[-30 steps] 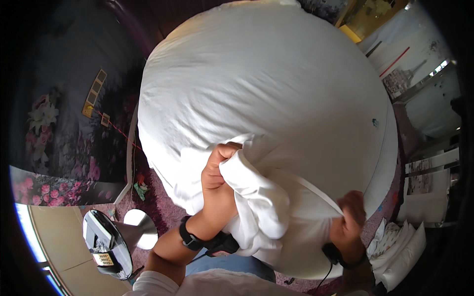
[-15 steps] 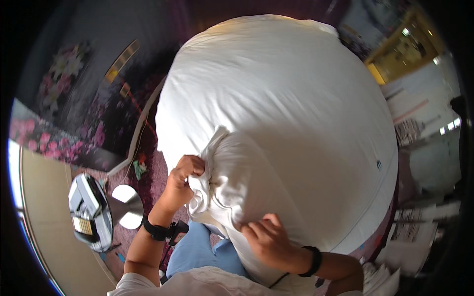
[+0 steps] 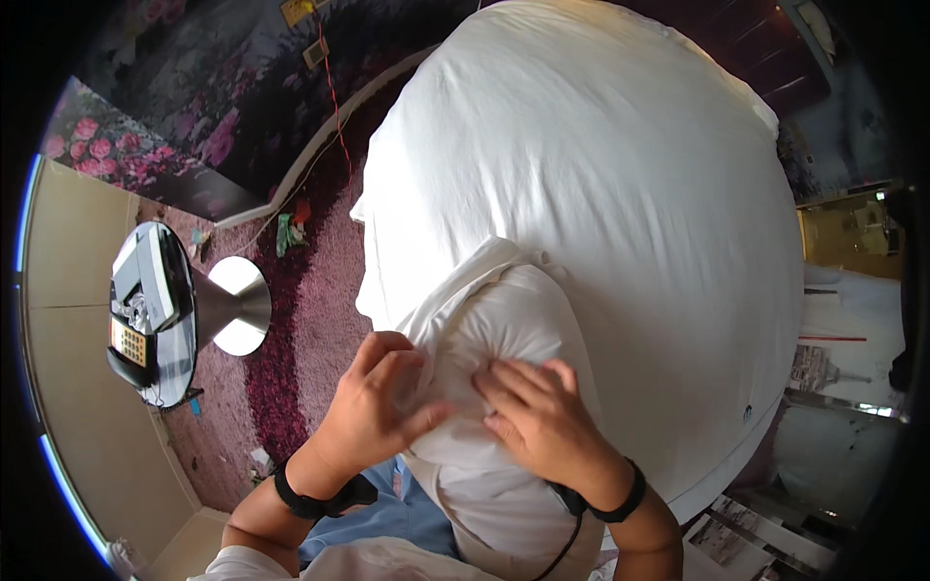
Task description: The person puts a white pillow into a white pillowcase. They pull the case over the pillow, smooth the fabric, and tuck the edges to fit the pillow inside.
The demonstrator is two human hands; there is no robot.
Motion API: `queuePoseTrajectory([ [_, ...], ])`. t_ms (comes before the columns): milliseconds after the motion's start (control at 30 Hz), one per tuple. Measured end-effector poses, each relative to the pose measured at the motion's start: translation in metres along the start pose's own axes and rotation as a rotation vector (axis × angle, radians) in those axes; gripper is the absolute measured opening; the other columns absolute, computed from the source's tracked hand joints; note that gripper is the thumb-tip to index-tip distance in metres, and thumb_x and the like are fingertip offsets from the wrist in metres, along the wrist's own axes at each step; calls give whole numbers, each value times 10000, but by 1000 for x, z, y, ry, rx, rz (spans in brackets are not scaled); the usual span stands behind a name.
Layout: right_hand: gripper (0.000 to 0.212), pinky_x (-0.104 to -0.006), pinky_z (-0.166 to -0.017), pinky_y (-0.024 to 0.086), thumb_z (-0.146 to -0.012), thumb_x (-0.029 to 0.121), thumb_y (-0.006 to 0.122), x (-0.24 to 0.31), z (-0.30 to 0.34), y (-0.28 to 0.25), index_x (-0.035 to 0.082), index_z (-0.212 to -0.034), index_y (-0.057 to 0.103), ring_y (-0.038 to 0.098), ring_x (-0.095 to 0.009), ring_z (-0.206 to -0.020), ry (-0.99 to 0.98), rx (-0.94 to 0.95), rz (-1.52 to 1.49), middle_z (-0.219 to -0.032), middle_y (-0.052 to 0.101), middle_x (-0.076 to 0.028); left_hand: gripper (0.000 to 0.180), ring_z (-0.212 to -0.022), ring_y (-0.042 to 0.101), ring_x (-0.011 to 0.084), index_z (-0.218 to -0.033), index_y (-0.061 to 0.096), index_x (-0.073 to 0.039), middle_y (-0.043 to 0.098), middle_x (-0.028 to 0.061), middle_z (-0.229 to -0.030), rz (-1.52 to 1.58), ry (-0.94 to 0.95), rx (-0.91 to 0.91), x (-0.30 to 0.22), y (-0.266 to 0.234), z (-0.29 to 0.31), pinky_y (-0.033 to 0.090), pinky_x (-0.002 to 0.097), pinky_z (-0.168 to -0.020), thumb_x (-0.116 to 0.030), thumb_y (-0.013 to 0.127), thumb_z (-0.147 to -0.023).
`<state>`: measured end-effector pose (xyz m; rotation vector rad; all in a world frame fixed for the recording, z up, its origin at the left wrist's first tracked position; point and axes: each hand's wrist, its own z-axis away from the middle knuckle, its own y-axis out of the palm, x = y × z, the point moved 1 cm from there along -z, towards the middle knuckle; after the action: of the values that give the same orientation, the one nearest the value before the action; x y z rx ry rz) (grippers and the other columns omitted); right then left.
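A white pillow [image 3: 538, 315] in a white pillowcase lies on the near edge of a bed with a white sheet [image 3: 620, 174]. Loose cloth of the case gathers at its upper left. My left hand [image 3: 373, 402] is at the pillow's left side, fingers bent and apart, thumb stretched toward the pillow and blurred. On the pillow's near part rests my right hand [image 3: 542, 416], its fingers spread on the cloth and holding nothing. Both wrists wear black bands.
Left of the bed, a small round table [image 3: 199, 310] on a metal stand carries a telephone [image 3: 131, 344] and a box-like item. Purple carpet [image 3: 315, 320] with bits of litter runs between bed and flowered wall [image 3: 184, 136]. A red cord [image 3: 332, 87] hangs by the wall.
My left hand has let go of the bunched pillowcase cloth. My right hand has come off the case's edge onto the pillow, fingers spreading. The whole view has turned.
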<state>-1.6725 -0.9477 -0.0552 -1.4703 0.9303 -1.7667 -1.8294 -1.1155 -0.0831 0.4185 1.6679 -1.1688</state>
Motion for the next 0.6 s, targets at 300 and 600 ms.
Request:
queuePoseTrajectory([
  [300, 385, -514, -1000, 345, -866, 269, 630, -1, -15, 28, 28, -1166, 613, 502, -294, -1223, -90, 273, -36, -1178, 594, -139, 181, -814, 604, 228, -842, 642, -62, 609, 66, -895, -153, 368, -153, -17, 17, 13, 461, 359, -718, -64, 681, -666],
  [600, 350, -427, -872, 456, -779, 121, 745, 6, -10, -95, 52, -1112, 663, 647, -283, -938, 182, 46, 179, -1092, 672, -119, 306, -697, 559, 244, -1031, 679, -74, 563, 56, -823, -331, 122, -11, -4, 12, 31, 442, 375, -619, -80, 742, -732],
])
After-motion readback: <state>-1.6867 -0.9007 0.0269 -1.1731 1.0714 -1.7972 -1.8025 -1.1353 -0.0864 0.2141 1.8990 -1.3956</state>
